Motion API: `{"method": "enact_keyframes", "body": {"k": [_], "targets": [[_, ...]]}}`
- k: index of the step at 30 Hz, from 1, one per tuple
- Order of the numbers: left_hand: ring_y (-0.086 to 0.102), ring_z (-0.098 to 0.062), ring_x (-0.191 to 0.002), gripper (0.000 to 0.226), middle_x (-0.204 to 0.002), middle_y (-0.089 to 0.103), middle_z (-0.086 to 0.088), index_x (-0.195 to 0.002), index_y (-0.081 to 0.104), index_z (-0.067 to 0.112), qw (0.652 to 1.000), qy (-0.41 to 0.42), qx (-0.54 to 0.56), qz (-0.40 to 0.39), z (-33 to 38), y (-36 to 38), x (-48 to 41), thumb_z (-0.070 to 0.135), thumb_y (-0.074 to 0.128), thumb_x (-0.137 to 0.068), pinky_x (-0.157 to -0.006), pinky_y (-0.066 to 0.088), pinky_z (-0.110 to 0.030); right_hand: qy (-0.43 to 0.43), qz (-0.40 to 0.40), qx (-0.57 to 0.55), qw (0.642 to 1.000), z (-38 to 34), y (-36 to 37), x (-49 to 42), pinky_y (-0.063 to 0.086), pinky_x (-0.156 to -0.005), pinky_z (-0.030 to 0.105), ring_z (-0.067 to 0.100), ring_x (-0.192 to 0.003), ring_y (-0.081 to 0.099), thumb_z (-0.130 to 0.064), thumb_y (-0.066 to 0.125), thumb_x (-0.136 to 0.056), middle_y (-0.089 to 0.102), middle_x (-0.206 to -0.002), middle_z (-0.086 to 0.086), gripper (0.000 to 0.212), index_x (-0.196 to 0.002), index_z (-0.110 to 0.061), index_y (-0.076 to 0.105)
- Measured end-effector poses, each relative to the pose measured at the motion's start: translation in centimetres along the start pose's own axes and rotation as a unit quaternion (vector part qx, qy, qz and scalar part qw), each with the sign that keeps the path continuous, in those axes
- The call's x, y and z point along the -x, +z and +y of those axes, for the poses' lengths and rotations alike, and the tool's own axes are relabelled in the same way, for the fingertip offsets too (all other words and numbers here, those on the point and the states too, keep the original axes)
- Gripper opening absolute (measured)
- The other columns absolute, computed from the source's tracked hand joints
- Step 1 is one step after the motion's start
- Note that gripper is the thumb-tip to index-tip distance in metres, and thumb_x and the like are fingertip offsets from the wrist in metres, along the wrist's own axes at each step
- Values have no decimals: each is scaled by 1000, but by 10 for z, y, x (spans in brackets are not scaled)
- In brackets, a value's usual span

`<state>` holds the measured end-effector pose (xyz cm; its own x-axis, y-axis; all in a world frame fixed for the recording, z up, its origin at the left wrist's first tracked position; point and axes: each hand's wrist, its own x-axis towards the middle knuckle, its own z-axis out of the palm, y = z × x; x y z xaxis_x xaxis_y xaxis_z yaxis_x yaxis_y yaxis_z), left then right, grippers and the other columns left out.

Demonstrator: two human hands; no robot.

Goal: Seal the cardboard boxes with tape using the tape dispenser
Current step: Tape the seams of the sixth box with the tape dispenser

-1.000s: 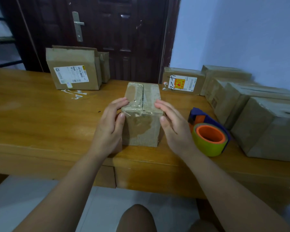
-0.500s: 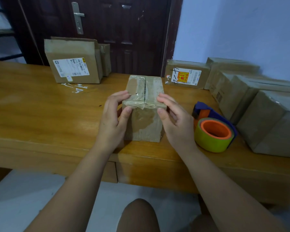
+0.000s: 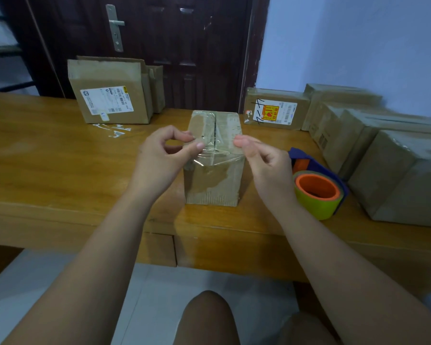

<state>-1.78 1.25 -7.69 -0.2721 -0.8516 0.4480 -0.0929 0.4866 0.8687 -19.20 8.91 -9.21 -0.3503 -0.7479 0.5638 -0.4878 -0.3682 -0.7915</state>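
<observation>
Centre frame on wooden table (image 3: 60,160): cardboard box (image 3: 213,185). Crinkled clear tape (image 3: 217,158) over its near top edge, outline hard to trace, pinched by left hand (image 3: 164,155) and right hand (image 3: 264,163). Dispenser (image 3: 317,200) right, partly hidden.

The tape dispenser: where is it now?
In the head view, the tape dispenser lies on the table, on the right side, between the right hand and the row of boxes.

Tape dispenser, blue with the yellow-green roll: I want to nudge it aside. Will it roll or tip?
Probably not roll: the blue tape dispenser lies on its side, orange core facing up. Likely slides easily on the smooth wooden table. Seems stable, being low and broad.
</observation>
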Motion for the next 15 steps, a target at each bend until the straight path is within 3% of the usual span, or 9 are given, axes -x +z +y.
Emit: {"method": "enact_keyframes", "body": {"k": [6, 9, 15], "targets": [[55, 7, -103, 28, -113, 61, 5, -91, 60, 21, 994, 75, -74, -28, -5, -6, 0, 23, 79, -70, -81, 44, -6, -1, -25, -10, 1000, 2, -1, 3, 47, -100, 41, 4, -120, 54, -43, 66, -78, 63, -121, -12, 27, -105, -41, 63], [53, 11, -104, 28, -111, 59, 6, -92, 58, 20, 992, 97, -74, -22, -8, -5, 2, 25, 77, -71, -82, 42, -4, 14, -52, -22, 998, 2, -4, 4, 46, -103, 41, 5, -125, 50, -23, 70, -84, 59, -127, -11, 31, -108, -41, 60], [51, 8, -108, 27, -113, 57, 5, -98, 58, 19, 987, 132, -89, 18, -15, 1, 7, 21, 74, -77, -86, 44, -8, 29, -39, -5, 999, -1, -3, 6, 47, -102, 32, 4, -124, 50, -15, 66, -88, 58, -131, -6, 33, -121, -18, 63]]}}
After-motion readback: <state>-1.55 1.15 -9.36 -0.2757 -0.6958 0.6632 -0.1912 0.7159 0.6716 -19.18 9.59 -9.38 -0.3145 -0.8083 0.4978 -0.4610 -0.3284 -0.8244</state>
